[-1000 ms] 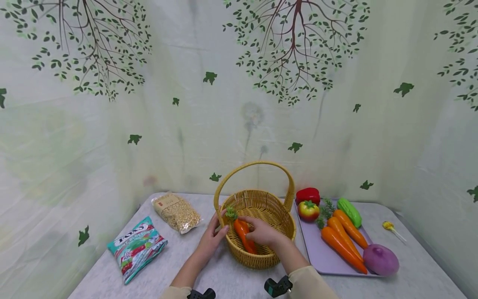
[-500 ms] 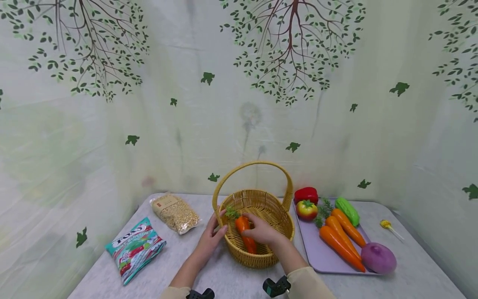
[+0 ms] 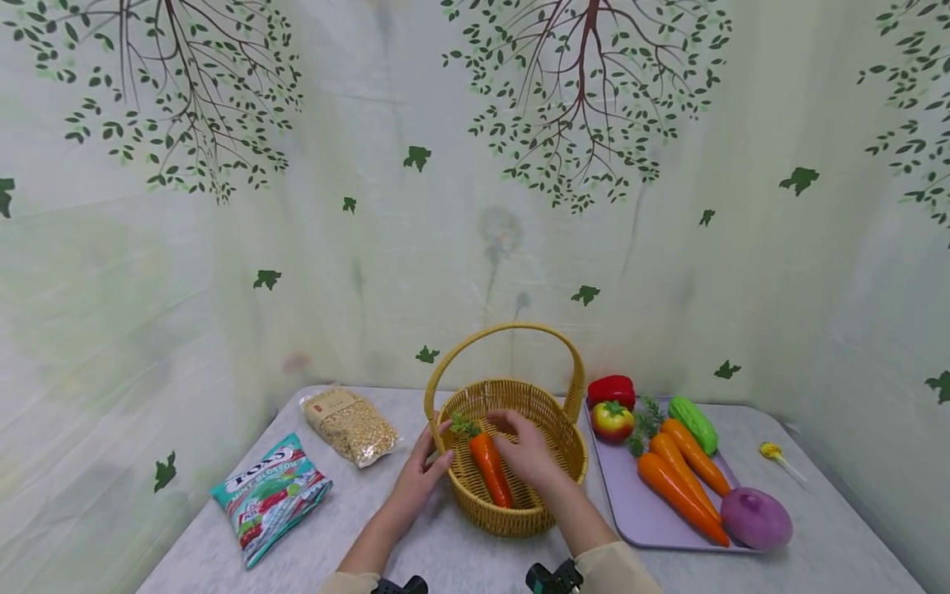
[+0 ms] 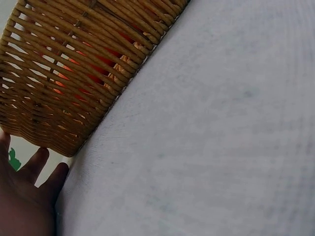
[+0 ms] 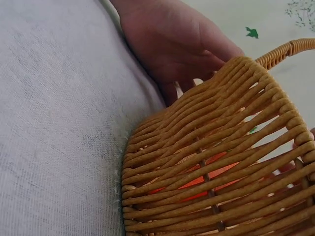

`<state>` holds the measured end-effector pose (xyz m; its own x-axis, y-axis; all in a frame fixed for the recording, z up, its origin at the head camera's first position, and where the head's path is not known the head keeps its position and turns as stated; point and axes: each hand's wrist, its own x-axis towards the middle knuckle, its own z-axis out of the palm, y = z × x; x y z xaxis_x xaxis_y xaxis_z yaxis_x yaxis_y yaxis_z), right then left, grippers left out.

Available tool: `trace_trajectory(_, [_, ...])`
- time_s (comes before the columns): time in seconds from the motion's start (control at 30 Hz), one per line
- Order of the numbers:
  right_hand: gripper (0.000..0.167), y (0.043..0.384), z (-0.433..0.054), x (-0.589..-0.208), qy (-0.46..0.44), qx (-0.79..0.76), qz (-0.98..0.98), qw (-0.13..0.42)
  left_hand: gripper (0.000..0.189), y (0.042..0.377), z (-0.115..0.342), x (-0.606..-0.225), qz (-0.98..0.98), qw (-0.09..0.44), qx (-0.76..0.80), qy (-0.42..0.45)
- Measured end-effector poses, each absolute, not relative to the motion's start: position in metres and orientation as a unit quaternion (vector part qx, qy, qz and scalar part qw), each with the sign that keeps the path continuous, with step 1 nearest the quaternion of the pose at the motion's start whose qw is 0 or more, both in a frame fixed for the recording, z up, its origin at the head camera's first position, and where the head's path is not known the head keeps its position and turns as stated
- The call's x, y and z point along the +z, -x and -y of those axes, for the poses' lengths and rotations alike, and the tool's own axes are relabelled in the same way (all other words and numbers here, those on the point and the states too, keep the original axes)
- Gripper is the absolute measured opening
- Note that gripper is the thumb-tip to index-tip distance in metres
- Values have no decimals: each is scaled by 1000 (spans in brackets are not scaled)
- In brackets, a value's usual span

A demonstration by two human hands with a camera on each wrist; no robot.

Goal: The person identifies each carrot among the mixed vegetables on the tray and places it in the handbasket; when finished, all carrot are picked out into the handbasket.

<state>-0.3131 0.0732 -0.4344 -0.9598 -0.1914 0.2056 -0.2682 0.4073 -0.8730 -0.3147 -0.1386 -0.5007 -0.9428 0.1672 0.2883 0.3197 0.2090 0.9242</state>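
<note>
An orange-red carrot with a green top lies in the brown wicker basket, along its left side. My left hand holds the basket at its left side, with the thumb at the rim and a finger beside the base of the handle. In the left wrist view, spread fingertips meet the outside of the weave. My right hand is inside the basket to the right of the carrot, its fingers loosely bent and off it. Orange shows through the wicker in both wrist views.
On the right stands a lilac tray with several carrots, a red pepper, a red-yellow fruit, a green vegetable and a purple onion. A lollipop, a grain bag and a teal candy bag lie nearby.
My right hand has let go of the carrot and moved slightly to the right of it. The carrot now rests in the basket. My left hand keeps its place.
</note>
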Motion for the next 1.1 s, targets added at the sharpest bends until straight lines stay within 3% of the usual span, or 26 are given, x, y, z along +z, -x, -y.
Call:
trace_trajectory(0.17, [29,306,-78,-424,-141,545,822,92,53,314,138,-502,772,68,-612,160])
trace_trajectory(0.57, [30,284,-137,-413,-120,538,820,154,51,312,138,-501,779,69,-605,152])
trace_trajectory(0.93, [35,284,-189,-417,-64,439,877,186,52,313,140,-503,778,72,-604,157])
trace_trajectory(1.1, [39,289,-217,-415,-52,383,910,149,51,313,139,-502,776,74,-605,164])
